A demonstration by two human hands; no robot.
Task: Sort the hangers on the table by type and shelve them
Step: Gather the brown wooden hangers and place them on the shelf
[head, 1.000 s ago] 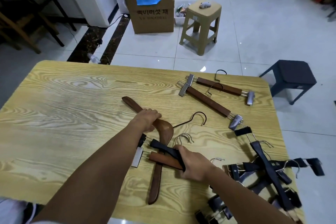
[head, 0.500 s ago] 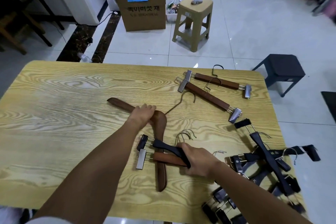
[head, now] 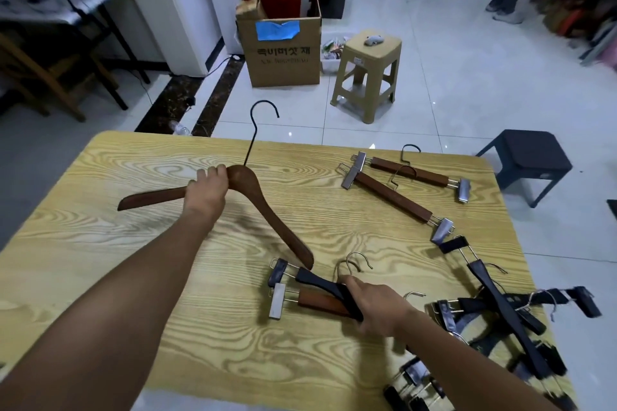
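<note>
Two grips: left hand [head: 207, 190] fingers clasp wooden coat hanger [head: 263, 207]; right hand [head: 377, 305] fingers pinch two clip hangers [head: 320, 292].

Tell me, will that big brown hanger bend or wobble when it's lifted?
Probably no bending: the coat hanger looks like thick solid wood, so likely stiff and fairly heavy. It may swing, though: the left hand grips it on one arm near the neck, so the long free arm could dip. Its thin hook looks like wire and could snag on others.
</note>
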